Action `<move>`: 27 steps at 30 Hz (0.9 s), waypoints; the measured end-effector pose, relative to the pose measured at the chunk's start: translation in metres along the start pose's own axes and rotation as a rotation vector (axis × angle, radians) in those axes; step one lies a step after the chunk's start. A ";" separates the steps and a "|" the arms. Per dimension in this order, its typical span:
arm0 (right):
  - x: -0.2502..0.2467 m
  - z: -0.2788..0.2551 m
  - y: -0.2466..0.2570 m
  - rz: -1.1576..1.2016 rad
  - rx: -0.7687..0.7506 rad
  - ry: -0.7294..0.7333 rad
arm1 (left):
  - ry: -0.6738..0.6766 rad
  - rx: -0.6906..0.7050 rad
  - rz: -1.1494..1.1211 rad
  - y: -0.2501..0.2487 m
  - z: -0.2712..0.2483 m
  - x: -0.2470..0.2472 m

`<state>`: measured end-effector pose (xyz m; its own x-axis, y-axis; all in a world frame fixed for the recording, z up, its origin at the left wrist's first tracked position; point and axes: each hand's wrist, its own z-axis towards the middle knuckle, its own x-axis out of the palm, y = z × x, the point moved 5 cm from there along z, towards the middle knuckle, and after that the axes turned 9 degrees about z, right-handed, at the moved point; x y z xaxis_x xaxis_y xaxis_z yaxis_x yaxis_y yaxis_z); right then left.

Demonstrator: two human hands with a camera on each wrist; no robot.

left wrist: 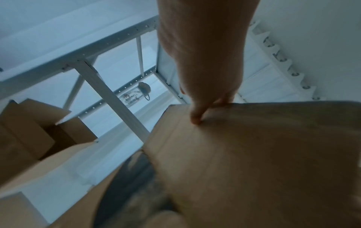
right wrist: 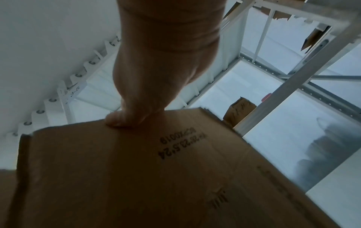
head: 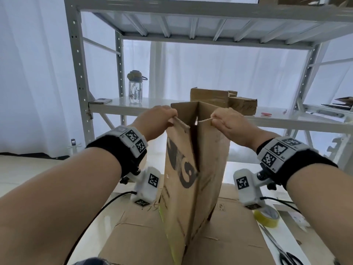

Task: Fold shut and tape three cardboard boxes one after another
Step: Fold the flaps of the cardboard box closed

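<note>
Clearly, in the head view a tall brown cardboard box (head: 193, 178) stands half-flattened on other flat cardboard sheets (head: 219, 241), between both arms. The left hand (head: 154, 121) and the right hand (head: 231, 123) each pinch one top flap edge with curled fingers. To do this step well, I think both hands should pull apart evenly until the box becomes square. A yellow tape roll (head: 267, 216) lies below the right wrist.

From the left wrist, the fingertips (left wrist: 196, 118) press the flap edge, closed together.

From the right wrist, the thumb (right wrist: 115, 120) clamps the printed flap; the other fingers are hidden.
</note>
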<state>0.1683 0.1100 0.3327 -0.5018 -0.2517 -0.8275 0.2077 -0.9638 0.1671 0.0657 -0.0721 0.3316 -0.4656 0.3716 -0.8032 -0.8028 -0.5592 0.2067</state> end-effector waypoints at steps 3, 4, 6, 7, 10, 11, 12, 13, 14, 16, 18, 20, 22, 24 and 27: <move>0.005 0.007 0.013 -0.099 0.003 -0.032 | 0.018 -0.031 -0.224 -0.006 0.012 -0.011; 0.006 0.007 0.016 -0.091 0.005 -0.043 | 0.042 -0.054 -0.317 -0.006 0.013 -0.013; 0.011 0.007 0.018 -0.006 0.031 -0.034 | 0.097 -0.131 -0.553 -0.005 0.012 -0.018; 0.012 0.008 0.019 0.032 0.043 -0.023 | 0.127 -0.166 -0.626 -0.005 0.011 -0.019; 0.012 0.010 0.022 0.066 0.057 0.000 | 0.292 -0.215 -0.469 -0.007 0.004 -0.019; 0.011 0.010 0.025 0.033 0.058 0.000 | 0.337 -0.201 -0.396 -0.008 0.003 -0.019; 0.010 0.010 0.025 -0.021 0.063 -0.005 | 0.383 -0.174 -0.330 -0.008 0.002 -0.020; 0.009 0.010 0.025 -0.082 0.080 -0.022 | 0.438 -0.156 -0.260 -0.006 0.003 -0.017; 0.006 0.010 0.024 -0.131 0.115 -0.051 | 0.488 -0.149 -0.190 -0.004 0.004 -0.014; 0.002 0.008 0.020 -0.151 0.200 -0.096 | 0.519 -0.161 -0.074 -0.001 0.005 -0.007; 0.003 0.006 0.013 -0.126 0.232 -0.041 | 0.450 -0.157 0.014 -0.003 0.008 -0.005; 0.004 0.003 0.004 -0.134 0.242 0.062 | 0.397 -0.133 0.105 -0.008 0.008 -0.004; -0.001 -0.003 -0.008 -0.165 0.281 0.102 | 0.360 -0.124 0.183 -0.008 0.007 -0.005; -0.010 -0.010 -0.022 -0.182 0.343 0.136 | 0.332 -0.133 0.225 -0.005 0.006 -0.005; -0.016 -0.017 -0.041 -0.139 0.424 0.210 | 0.325 -0.126 0.286 -0.004 0.012 0.001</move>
<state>0.1827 0.1551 0.3301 -0.3117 -0.1369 -0.9403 -0.2309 -0.9490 0.2147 0.0646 -0.0608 0.3368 -0.5048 -0.0516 -0.8617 -0.5983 -0.6986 0.3924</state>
